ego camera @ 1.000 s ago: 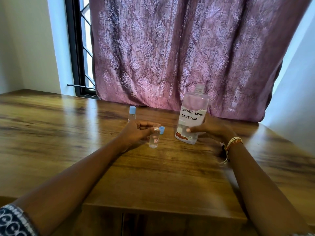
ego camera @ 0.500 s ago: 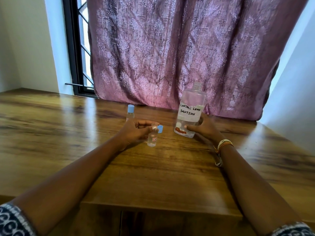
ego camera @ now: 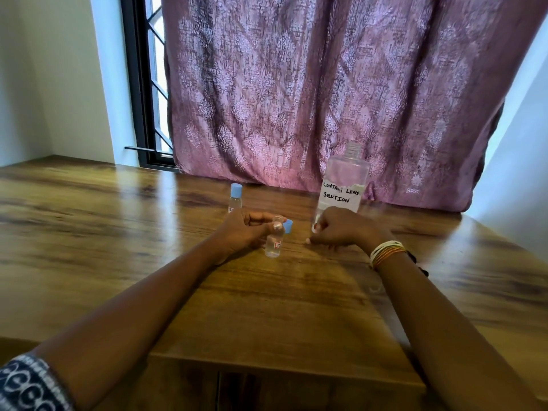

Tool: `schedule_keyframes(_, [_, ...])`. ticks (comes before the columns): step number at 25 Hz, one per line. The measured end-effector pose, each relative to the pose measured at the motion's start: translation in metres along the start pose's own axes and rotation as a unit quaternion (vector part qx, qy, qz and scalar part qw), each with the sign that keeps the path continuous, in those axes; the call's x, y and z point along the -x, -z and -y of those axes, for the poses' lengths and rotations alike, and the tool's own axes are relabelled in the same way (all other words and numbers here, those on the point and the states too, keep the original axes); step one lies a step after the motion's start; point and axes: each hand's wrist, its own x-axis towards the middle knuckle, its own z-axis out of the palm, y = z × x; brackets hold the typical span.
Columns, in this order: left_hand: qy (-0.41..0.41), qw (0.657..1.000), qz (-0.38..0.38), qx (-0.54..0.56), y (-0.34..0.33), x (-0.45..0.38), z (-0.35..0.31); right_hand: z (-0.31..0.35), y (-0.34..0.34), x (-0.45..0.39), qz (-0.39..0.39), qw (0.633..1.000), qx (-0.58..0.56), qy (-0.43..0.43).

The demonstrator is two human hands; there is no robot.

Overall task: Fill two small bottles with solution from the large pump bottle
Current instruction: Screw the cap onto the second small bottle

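Lower part of large bottle [ego camera: 345, 180] hidden behind right hand [ego camera: 344, 229]; liquid level not readable through the clear wall; contact between fingers and bottle not discernible. Base of capped small bottle [ego camera: 235, 198] hidden behind left hand [ego camera: 243, 232]; contents not readable. Large bottle: clear, upright on bench [ego camera: 118, 232], threaded neck open with no pump fitted, handwritten label "CONTACT LENS SOLUTION". Uncapped small bottle [ego camera: 274, 240]: clear, upright on bench, red-and-white label, seemingly holding clear liquid, level uncertain. Left hand wrapped around uncapped small bottle, thumb across the neck, fingers curled behind. Loose blue cap [ego camera: 288, 226] on bench just beyond that bottle, between the two hands. Right hand loosely curled, knuckles up, resting on bench directly in front of large bottle; whether gripping cannot be told. Bangles [ego camera: 385, 253] on right wrist. Pink patterned curtain [ego camera: 326, 84] behind.
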Motion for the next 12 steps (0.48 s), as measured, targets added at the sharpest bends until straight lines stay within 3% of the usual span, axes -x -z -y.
schedule_keyframes(2, [-0.001, 1.0, -0.001, -0.007, 0.0, -0.001, 0.0, 0.011, -0.019, -0.006, -0.078, 0.993, 0.008, 0.085])
schedule_keyframes(4, [0.0, 1.0, -0.001, -0.01, 0.0, -0.001, 0.0, 0.017, -0.037, -0.009, -0.101, 0.982, 0.004, 0.163])
schedule_keyframes(7, [0.004, 1.0, 0.006, -0.006, 0.002, -0.001, 0.001, 0.02, -0.049, -0.013, -0.073, 0.979, 0.049, 0.186])
schedule_keyframes(12, [0.004, 1.0, -0.001, -0.019, 0.003, -0.002, 0.001, 0.016, -0.045, -0.014, -0.121, 0.973, 0.106, 0.163])
